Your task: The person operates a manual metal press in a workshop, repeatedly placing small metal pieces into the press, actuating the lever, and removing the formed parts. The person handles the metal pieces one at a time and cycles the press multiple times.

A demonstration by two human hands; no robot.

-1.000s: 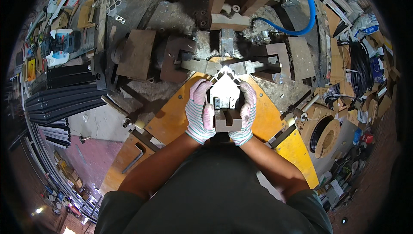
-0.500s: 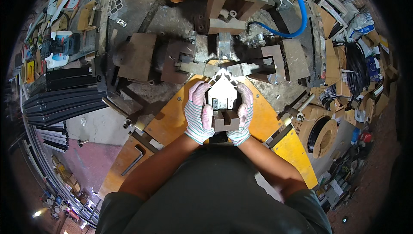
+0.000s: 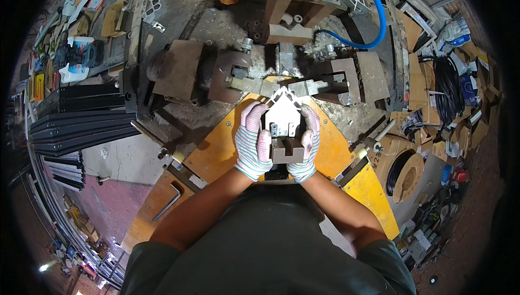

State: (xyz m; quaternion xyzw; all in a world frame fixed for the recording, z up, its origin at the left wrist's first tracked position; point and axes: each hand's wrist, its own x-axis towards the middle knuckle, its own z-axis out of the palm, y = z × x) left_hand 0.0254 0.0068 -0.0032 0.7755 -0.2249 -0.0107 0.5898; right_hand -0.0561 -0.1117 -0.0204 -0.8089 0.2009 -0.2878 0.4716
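Both my hands wear white gloves with pink and green stripes. My left hand [image 3: 252,142] and my right hand [image 3: 305,143] cup the two sides of a brightly lit metal plate [image 3: 283,119] with a pointed far end. A pale V-shaped metal piece [image 3: 283,95] lies around that point, its arms running back to my curled fingertips. My fingers are closed on it, though the palms hide much of the grip. My thumbs rest beside a brown slotted block [image 3: 287,150] at the plate's near end. Two steel jaws [image 3: 254,86] [image 3: 307,87] meet just beyond the V.
An orange-yellow table plate [image 3: 214,151] spreads under my hands, with a hex key [image 3: 167,203] at its left. Heavy brown blocks [image 3: 179,73] flank the jaws. A blue hose [image 3: 379,24] curves at the far right. Black profiles [image 3: 81,127] are stacked left; a cable spool [image 3: 406,173] stands right.
The whole view has shifted slightly, the machine now lying a little lower and to the right in it. My hands keep the same hold around the plate.
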